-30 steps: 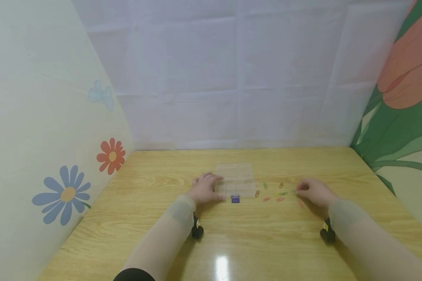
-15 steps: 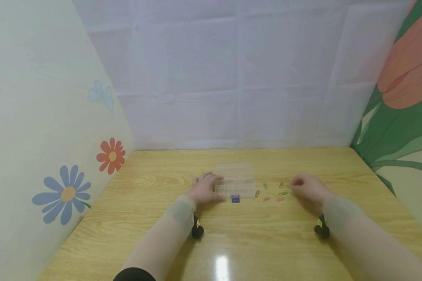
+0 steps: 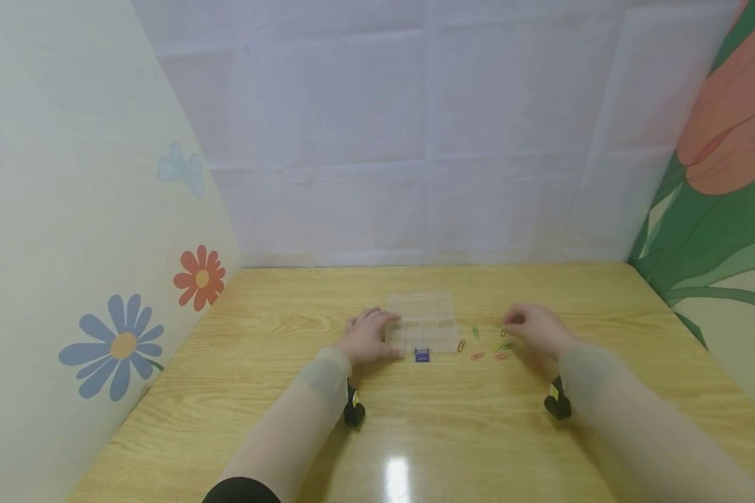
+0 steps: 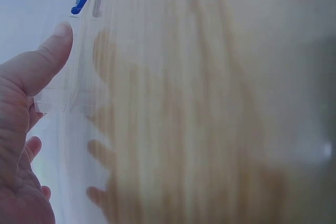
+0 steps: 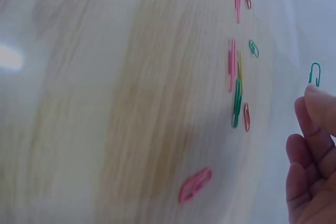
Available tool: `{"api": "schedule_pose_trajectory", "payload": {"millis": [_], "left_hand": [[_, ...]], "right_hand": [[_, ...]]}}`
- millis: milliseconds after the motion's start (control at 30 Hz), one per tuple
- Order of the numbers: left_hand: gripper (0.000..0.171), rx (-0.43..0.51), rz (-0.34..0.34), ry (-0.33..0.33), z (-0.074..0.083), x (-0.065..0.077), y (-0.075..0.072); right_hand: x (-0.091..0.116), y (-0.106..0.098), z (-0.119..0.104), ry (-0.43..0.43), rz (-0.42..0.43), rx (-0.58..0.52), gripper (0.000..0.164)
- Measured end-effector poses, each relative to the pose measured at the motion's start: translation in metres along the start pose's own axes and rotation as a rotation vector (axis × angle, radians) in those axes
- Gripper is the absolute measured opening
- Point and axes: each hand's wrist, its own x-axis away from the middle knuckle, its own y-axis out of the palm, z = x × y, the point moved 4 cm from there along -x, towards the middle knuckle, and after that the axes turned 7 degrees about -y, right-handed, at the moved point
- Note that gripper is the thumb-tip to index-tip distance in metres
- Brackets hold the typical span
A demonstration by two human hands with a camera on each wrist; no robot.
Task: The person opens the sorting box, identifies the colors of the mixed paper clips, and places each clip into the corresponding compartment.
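Observation:
A clear plastic compartment box (image 3: 423, 325) with a lid folded back lies on the table, a blue-purple latch (image 3: 422, 355) at its front edge. My left hand (image 3: 370, 337) holds the box's left end, thumb along the front wall and fingers on the far side. My right hand (image 3: 536, 327) pinches a green paperclip (image 5: 315, 72) between thumb and index finger, raised over the loose clips. Below it lie a red paperclip (image 5: 247, 117), a green paperclip (image 5: 237, 103) and a yellow paperclip (image 5: 240, 64). A pink paperclip (image 5: 195, 184) lies nearer the right wrist.
More paperclips lie between box and right hand, including a green one (image 3: 475, 332), a brownish-red one (image 3: 461, 346) and a pink one (image 3: 477, 356). A white cloth (image 3: 352, 175) hangs behind the wooden table (image 3: 453, 433); flower-painted panels (image 3: 122, 346) flank it.
My right hand has lifted the green paperclip and moved left and slightly away from me, toward the box. The left hand and the box stay in place.

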Motion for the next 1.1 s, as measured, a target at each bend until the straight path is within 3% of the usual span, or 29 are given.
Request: {"api": "schedule_pose_trajectory", "payload": {"millis": [467,733,1100], "left_hand": [[0.079,-0.002,0.004,-0.003,0.0,0.0,0.0],[0.078,-0.001,0.004,0.003,0.001,0.001,-0.001],[0.079,0.003,0.006,0.005,0.0,0.0,0.0]], "right_hand": [[-0.009,0.011,-0.018,-0.03,0.009,-0.036,0.013],[-0.018,0.018,-0.026,-0.002,0.013,-0.04,0.015],[-0.026,0.027,-0.039,-0.064,0.028,-0.053,0.009]]}}
